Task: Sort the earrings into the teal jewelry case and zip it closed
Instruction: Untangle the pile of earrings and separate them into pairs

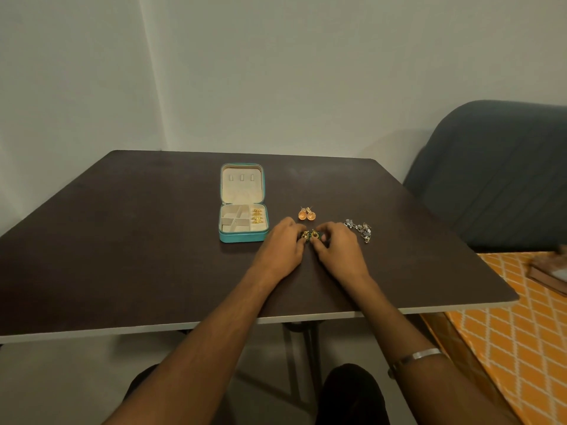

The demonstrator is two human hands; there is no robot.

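The teal jewelry case point(242, 237) lies open on the dark table point(138, 240), lid flat behind it. Gold earrings point(257, 216) sit in its right-hand compartment; the other cream compartments look bare. To the right of the case, my left hand point(280, 250) and my right hand point(340, 250) meet over a pair of green-and-gold earrings point(310, 235); each hand pinches one of them at the fingertips. An orange pair point(306, 214) lies just beyond my hands. A cluster of silver earrings point(359, 229) lies right of my right hand.
A grey-blue padded chair point(497, 179) stands past the table's right side. An orange patterned cloth point(521, 332) with a brown object point(549, 276) on it lies low at the right. The table's front edge runs under my forearms.
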